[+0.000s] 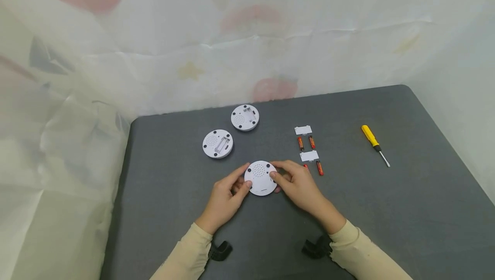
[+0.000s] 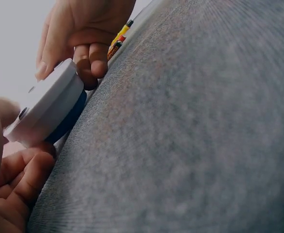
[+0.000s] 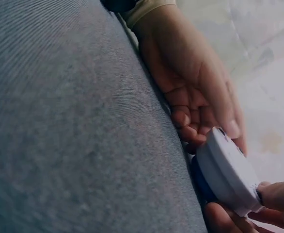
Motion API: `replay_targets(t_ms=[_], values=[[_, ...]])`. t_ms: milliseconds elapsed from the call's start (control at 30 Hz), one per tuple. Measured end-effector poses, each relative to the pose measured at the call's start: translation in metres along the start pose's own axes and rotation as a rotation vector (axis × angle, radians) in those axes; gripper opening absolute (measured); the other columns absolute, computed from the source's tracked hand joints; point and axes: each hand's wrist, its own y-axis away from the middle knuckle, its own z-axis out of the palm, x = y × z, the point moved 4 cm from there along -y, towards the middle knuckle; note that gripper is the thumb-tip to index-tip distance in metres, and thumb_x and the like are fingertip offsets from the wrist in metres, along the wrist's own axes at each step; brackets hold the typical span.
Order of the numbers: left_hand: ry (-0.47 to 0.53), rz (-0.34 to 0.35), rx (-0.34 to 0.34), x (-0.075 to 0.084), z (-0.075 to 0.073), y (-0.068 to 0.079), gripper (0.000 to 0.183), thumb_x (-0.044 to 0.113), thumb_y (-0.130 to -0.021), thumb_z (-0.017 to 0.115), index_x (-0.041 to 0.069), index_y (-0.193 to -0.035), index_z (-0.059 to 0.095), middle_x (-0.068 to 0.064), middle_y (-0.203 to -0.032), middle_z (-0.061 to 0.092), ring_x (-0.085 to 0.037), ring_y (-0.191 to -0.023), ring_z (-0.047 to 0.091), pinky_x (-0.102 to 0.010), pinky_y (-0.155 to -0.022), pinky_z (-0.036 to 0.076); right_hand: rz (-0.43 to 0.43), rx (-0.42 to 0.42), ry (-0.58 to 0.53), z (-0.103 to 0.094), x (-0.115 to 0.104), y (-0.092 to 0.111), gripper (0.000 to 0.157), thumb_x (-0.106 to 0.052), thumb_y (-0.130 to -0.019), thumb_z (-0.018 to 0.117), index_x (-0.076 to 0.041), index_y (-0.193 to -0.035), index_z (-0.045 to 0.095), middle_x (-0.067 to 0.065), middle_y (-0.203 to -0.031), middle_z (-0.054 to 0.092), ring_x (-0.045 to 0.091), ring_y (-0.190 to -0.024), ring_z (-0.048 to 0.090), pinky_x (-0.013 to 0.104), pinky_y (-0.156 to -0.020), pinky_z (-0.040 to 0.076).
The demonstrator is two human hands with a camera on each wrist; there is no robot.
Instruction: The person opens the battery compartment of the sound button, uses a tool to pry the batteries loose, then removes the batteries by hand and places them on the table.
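Observation:
A round white device [image 1: 260, 181] with speaker holes and dark feet is held face-up between my two hands, low over the table. My left hand [image 1: 226, 196] grips its left edge, thumb on top and fingers curled beneath. Gripping the right edge is my right hand [image 1: 301, 185], with its thumb [image 1: 279, 179] on the upper face. Seen from the side in the left wrist view, the device [image 2: 50, 104] is tilted and has a blue underside. In the right wrist view, the device [image 3: 227, 170] sits between both hands' fingertips.
Two similar white devices [image 1: 218, 144] [image 1: 245, 117] with uncovered battery bays lie behind my hands. To the right are white covers [image 1: 303, 130] [image 1: 309, 156] and several red batteries [image 1: 319, 168]. A yellow screwdriver [image 1: 370, 135] lies farther right on the grey table [image 1: 417, 211].

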Motion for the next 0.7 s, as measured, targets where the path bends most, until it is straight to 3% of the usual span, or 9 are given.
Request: replay_targets(t_ms=[233,400,500,600,700], values=[[-0.041,-0.083,-0.079,0.0,0.005,-0.002,0.093,0.031,-0.081,0.101,0.012,-0.159,0.055,0.003,-0.106,0.058,-0.007,-0.069,0.055,-0.025,-0.065,0.054,0.004,0.004,0.04,0.001,0.001,0.0,0.034,-0.013,-0.102,0.08,-0.002,-0.134,0.074,0.009,-0.112,0.074,0.01,-0.062,0.073,0.029,-0.057,0.059],[-0.045,-0.131,-0.105,0.002,0.009,-0.005,0.095,0.034,-0.079,0.103,0.017,-0.158,0.053,0.006,-0.104,0.059,-0.007,-0.066,0.053,-0.026,-0.061,0.052,0.027,0.0,0.105,-0.008,-0.003,-0.002,0.037,-0.015,-0.102,0.08,-0.001,-0.135,0.072,0.01,-0.11,0.079,0.007,-0.059,0.072,0.028,-0.055,0.058],[-0.046,-0.144,-0.101,0.002,0.008,-0.005,0.094,0.033,-0.078,0.103,0.018,-0.158,0.054,0.007,-0.102,0.059,-0.007,-0.064,0.053,-0.026,-0.061,0.051,-0.062,0.081,0.229,-0.028,-0.009,-0.006,0.035,-0.016,-0.101,0.082,-0.002,-0.132,0.075,0.005,-0.103,0.079,0.003,-0.056,0.064,0.027,-0.054,0.054],[-0.044,-0.148,-0.093,0.001,0.006,-0.004,0.094,0.032,-0.078,0.103,0.018,-0.158,0.055,0.007,-0.102,0.059,-0.007,-0.064,0.053,-0.026,-0.062,0.051,-0.155,0.221,0.373,-0.061,-0.009,-0.012,0.03,-0.015,-0.099,0.083,-0.003,-0.126,0.078,0.004,-0.099,0.078,0.008,-0.059,0.061,0.032,-0.056,0.052],[-0.043,-0.152,-0.094,0.0,0.006,-0.002,0.095,0.033,-0.078,0.103,0.017,-0.158,0.054,0.007,-0.101,0.058,-0.007,-0.065,0.053,-0.026,-0.063,0.051,-0.141,0.332,0.476,-0.099,-0.001,-0.015,0.027,-0.014,-0.101,0.081,-0.003,-0.126,0.078,0.008,-0.102,0.076,0.018,-0.07,0.066,0.037,-0.062,0.054]])
